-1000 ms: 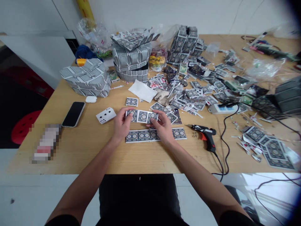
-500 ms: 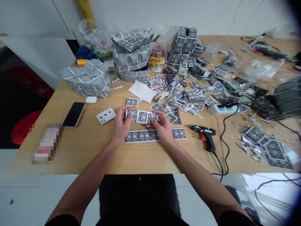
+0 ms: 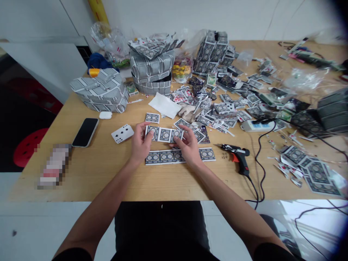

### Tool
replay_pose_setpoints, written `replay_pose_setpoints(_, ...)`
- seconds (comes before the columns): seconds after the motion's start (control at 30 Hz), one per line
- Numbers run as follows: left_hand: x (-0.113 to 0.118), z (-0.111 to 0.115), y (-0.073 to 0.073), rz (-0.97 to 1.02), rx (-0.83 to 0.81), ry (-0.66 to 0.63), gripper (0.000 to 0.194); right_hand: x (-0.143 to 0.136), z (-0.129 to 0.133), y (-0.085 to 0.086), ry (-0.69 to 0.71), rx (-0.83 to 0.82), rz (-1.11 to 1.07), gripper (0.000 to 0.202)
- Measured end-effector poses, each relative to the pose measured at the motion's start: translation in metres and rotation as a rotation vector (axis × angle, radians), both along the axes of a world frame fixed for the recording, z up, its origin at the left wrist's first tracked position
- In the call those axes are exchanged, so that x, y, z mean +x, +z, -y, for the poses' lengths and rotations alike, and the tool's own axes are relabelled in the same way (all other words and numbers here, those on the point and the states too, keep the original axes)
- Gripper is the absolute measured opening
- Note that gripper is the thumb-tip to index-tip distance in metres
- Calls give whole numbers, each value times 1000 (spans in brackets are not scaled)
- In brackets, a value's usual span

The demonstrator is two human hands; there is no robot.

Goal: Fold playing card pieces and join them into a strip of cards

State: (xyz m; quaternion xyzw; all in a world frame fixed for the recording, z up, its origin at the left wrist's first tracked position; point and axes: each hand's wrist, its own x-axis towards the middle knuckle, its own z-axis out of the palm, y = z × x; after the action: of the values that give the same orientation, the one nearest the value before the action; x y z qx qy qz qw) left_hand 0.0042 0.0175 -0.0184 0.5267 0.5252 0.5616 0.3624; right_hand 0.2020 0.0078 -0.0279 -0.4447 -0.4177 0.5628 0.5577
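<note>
A strip of joined playing cards (image 3: 164, 134) is pinched at either end by the left hand (image 3: 140, 144) and right hand (image 3: 187, 145) above the wooden surface (image 3: 108, 170), where uneven pressure could likely buckle its seams.

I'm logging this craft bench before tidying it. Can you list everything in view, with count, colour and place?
held card strip: one, blue-grey backs, between both hands
second card strip: one, blue-grey, flat on the table nearer the person
face-up card: one, white with black spades, left of the hands
phone: one, black, left side
earbud case: one, white, above the phone
card-covered boxes: at least two, grey, far left
loose cards: many, centre and right
glue gun: one, black and orange, right of the hands
power strip: one, white
table: one, wooden
left hand: grips the strip's left end
right hand: grips its right end
</note>
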Motion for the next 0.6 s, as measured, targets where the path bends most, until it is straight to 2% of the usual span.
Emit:
replay_pose_setpoints(0.4, 0, 1, -2, -11, -27, -33, 34, 1, 1, 2, 25, 9, 7, 46)
replay_pose_setpoints(0.5, -1, 1, -2, 0, -15, -22, 36, 1, 0, 2, -4, 5, -4, 46)
replay_pose_setpoints(0.6, -2, 0, 0, -24, 26, -29, 23, 2, 0, 3, -37, -1, -8, 49)
